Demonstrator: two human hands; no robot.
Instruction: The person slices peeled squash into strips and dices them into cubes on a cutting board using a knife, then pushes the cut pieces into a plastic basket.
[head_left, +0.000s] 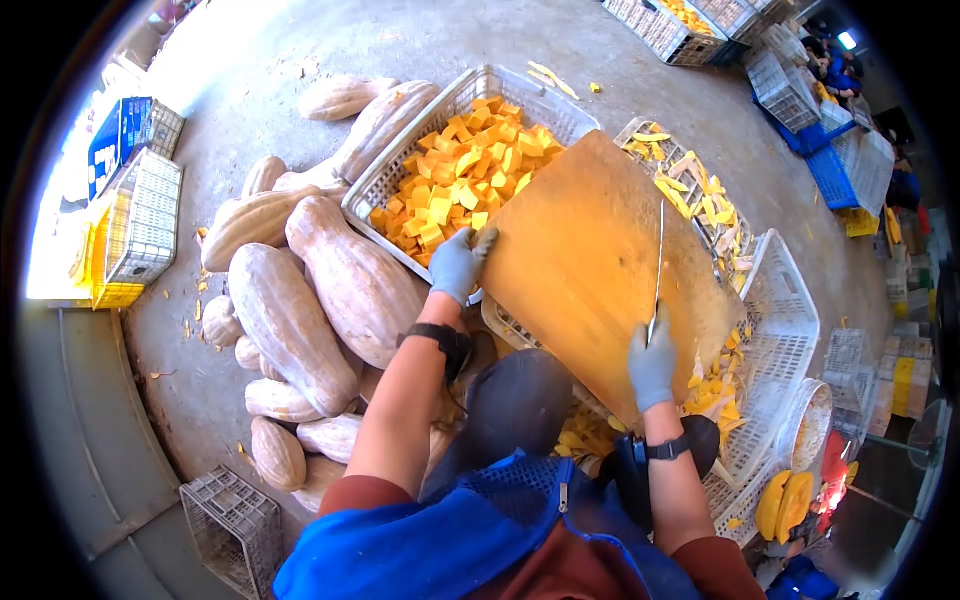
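Cutting board [585, 265] edge clenched in left fingers [470, 250], knife [658, 262] handle in right fingers [652, 362].

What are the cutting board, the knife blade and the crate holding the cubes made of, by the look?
Cutting board: looks like wood, matte tan stained orange, faint streaks; it could be composite. Knife: thin, pale, reflective blade, probably steel; its handle is hidden in the right hand. Crate of squash cubes: white lattice walls, most likely moulded plastic. The left hand, in a grey glove, grips the board's edge.

head cam | looks steeply down, forward | close over cutting board [590, 270] | single view
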